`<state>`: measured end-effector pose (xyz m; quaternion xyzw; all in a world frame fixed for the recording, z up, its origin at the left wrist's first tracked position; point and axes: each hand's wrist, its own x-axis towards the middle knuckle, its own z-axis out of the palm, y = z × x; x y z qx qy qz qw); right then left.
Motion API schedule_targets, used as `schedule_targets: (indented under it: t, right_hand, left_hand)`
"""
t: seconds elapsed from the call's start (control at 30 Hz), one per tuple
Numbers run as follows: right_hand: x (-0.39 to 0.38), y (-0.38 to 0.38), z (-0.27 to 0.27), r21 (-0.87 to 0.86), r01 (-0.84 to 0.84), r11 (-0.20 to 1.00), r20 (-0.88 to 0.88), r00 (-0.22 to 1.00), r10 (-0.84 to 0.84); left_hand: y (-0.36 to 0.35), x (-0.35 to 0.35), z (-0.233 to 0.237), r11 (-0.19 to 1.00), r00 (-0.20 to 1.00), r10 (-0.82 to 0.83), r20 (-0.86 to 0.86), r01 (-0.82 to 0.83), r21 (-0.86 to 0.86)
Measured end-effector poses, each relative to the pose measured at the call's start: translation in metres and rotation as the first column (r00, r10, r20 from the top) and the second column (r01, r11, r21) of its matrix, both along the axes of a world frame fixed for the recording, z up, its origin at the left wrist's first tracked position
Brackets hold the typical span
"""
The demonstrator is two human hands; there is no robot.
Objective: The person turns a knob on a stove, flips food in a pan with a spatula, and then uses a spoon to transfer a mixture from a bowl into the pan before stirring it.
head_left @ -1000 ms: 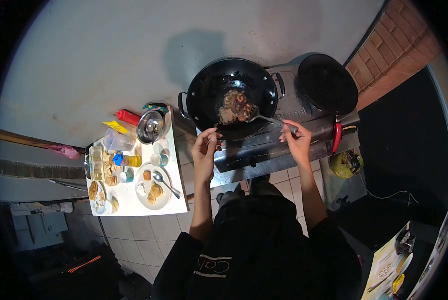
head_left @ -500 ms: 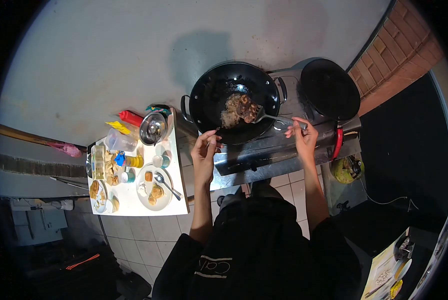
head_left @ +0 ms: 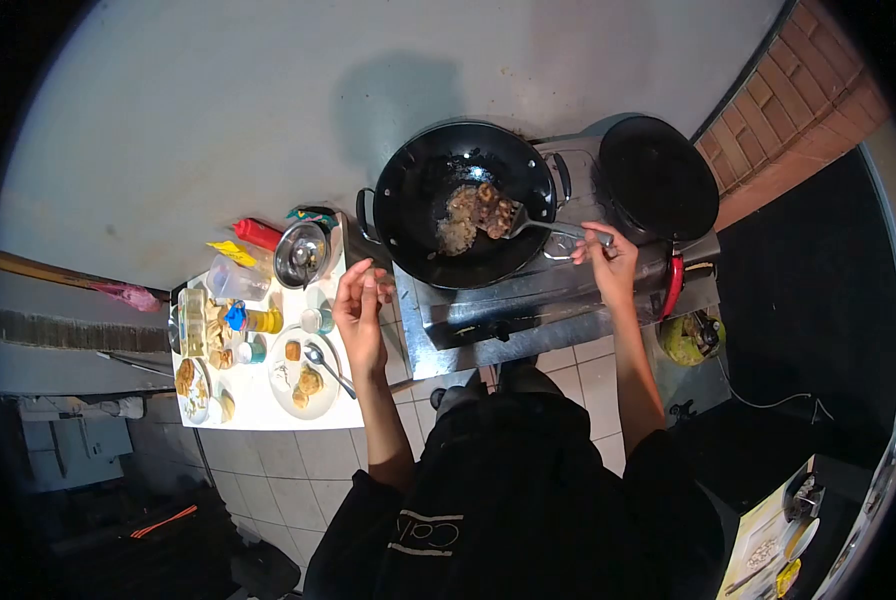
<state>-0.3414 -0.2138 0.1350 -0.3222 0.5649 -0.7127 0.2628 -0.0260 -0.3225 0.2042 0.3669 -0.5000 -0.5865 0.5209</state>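
My right hand (head_left: pixel 611 262) grips the handle of a metal spatula (head_left: pixel 553 227). Its slotted blade lies in the black wok (head_left: pixel 408 215), under or against a clump of browned, minced-looking food (head_left: pixel 483 210). Paler bits and liquid sit beside that clump. My left hand (head_left: pixel 361 305) hovers between the wok and the white table, fingers loosely bent and apart. Nothing can be made out in it. Two loop handles stick out from the wok's sides.
A dark round pan (head_left: pixel 659 180) rests on the stove's right side. On the white table (head_left: pixel 253 415) at left are a plate (head_left: pixel 316 405) with food and a spoon, a metal bowl (head_left: pixel 302 255), a red bottle (head_left: pixel 258 234) and small cups. Below the stove, a green gas cylinder (head_left: pixel 690 342) stands at right.
My left hand has moved left, away from the wok's near rim. My right hand stays on the spatula, and the food clump has shifted slightly with the blade.
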Motion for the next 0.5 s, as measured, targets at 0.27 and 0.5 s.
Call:
schedule_targets:
  t: [0.27,0.5]
  right_hand:
    - [0.0035,-0.0072,-0.0028,0.012,0.001,1.000,0.026,1.000,-0.001]
    - [0.0066,-0.0079,-0.0012,0.016,-0.005,1.000,0.048,0.999,0.004]
  left_hand:
    - [0.0051,-0.0043,-0.0017,0.999,0.999,-0.004,0.037,0.005,-0.035]
    - [0.0074,-0.0045,-0.0003,0.999,0.999,-0.009,0.050,0.011,-0.045]
